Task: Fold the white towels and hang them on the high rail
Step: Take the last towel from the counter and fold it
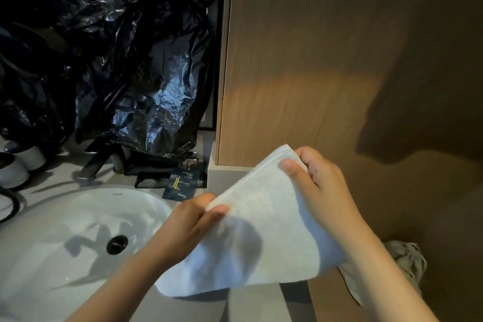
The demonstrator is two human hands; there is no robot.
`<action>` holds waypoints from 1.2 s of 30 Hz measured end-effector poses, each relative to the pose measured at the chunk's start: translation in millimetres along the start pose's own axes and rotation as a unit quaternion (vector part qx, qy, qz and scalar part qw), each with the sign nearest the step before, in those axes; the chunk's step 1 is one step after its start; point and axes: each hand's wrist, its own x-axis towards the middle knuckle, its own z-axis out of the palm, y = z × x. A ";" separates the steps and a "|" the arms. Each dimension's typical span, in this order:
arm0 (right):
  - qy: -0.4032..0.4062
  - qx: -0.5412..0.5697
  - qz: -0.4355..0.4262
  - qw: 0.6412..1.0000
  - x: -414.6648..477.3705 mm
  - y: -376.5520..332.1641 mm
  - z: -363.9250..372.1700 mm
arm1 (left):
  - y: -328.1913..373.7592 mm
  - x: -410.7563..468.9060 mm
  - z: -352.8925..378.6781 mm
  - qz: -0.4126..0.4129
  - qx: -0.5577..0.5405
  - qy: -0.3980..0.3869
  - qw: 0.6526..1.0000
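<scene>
A folded white towel (pixel 258 230) hangs in the air over the right end of the counter, held along its upper edge. My left hand (pixel 193 219) pinches the near lower corner of that edge between thumb and fingers. My right hand (pixel 316 183) grips the far upper corner, thumb on top and fingers curled behind. The towel drapes down toward me in a smooth flat layer. No rail shows in this view.
A white sink basin (pixel 34 269) with a dark drain (pixel 117 244) lies at lower left. Black plastic sheeting (pixel 104 47) covers the wall behind it. Dark sachets (pixel 180 185) and a tap (pixel 91 165) sit on the counter. A wooden panel (pixel 326 60) stands right; crumpled grey cloth (pixel 407 259) lies low right.
</scene>
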 end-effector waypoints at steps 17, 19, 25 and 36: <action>0.049 -0.080 0.361 0.928 -96.4 193.6 51.3 | -100.6 -4.8 94.1 -0.088 0.327 -0.197 0.920; 0.046 -0.124 0.382 0.915 -102.1 212.7 48.9 | -117.6 -22.4 100.5 -0.075 0.290 -0.182 0.937; 0.021 -0.198 0.346 0.917 -96.4 210.8 50.5 | -115.8 -31.6 91.3 -0.058 0.256 -0.078 0.962; -0.223 -0.135 0.163 0.952 -83.2 160.3 140.2 | -131.1 -60.0 55.3 -0.393 0.101 0.072 0.911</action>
